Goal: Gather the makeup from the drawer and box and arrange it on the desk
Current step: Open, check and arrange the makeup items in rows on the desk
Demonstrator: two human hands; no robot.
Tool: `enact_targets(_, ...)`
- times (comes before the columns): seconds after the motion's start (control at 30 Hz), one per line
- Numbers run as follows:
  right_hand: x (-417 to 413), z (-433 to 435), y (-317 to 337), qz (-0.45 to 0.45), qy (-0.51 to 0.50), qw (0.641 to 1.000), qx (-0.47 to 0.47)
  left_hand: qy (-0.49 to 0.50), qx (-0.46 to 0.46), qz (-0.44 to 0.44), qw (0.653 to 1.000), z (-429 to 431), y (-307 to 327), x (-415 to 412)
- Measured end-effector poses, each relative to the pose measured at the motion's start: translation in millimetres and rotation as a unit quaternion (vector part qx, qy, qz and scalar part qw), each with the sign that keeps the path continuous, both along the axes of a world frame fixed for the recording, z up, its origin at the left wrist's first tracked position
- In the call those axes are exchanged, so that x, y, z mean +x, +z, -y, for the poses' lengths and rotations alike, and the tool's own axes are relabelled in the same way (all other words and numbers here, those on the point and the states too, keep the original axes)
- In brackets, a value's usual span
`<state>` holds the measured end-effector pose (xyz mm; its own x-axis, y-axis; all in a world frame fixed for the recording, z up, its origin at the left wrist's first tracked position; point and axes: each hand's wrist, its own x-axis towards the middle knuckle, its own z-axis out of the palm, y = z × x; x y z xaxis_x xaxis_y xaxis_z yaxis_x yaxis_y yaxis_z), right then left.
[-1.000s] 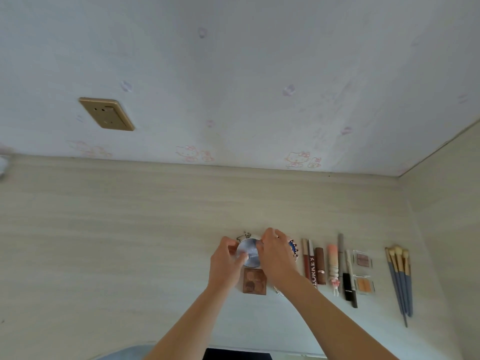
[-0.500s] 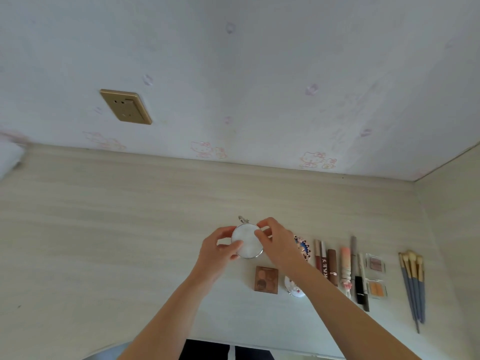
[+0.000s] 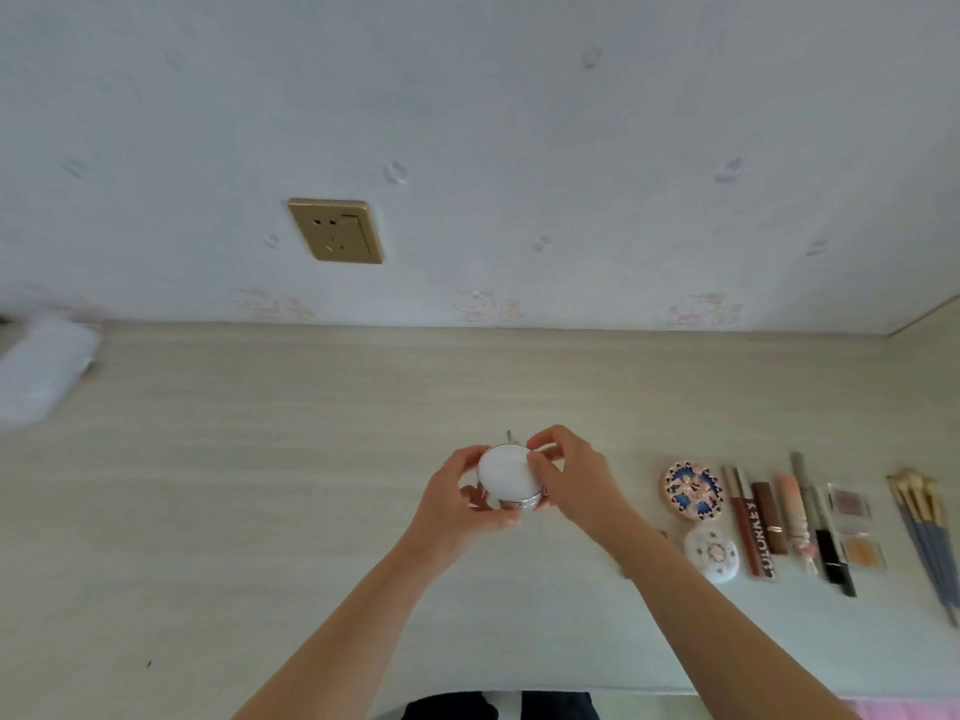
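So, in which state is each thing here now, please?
Round white compact, held between both hands; open or closed unclear.
Left hand, gripping the compact's left side.
Right hand, pinching its right rim.
Blue patterned compact, closed, flat on the desk.
Lip tubes, capped, lying in a row.
Brushes, lying side by side.
Wall socket, nothing plugged in.

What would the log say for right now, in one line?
left hand, right hand: holding round case | brushes: lined up on desk

2 hands [image 3: 457,504], 1 white compact [image 3: 506,472], 2 patterned compacts [image 3: 693,491], 2 eyeshadow pans [image 3: 849,504], 1 wall socket [image 3: 336,231].
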<state>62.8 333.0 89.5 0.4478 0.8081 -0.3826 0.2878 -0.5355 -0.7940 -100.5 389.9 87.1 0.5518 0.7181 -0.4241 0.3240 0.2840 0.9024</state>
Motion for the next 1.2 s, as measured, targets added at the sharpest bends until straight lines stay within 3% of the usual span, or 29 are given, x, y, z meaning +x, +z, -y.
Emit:
enact_targets(0.23,-47,-18,-1,-0.005,0.001,1.000,-0.012,-0.019,0.053,-0.041,0.998,-29,-7,-48)
enact_targets(0.53,-58,-17,-4,0.080,0.164,0.983,-0.007,-0.028,0.073,-0.026,0.997,-43,-19,-67)
enact_targets(0.73,-47,-18,-21,0.144,0.325,0.935,0.008,-0.018,0.091,0.017,0.996,-56,-48,-69)
enact_targets(1.2,-62,-21,-56,0.285,0.322,0.886,0.175,-0.022,0.119,0.122,0.985,-53,-92,-77)
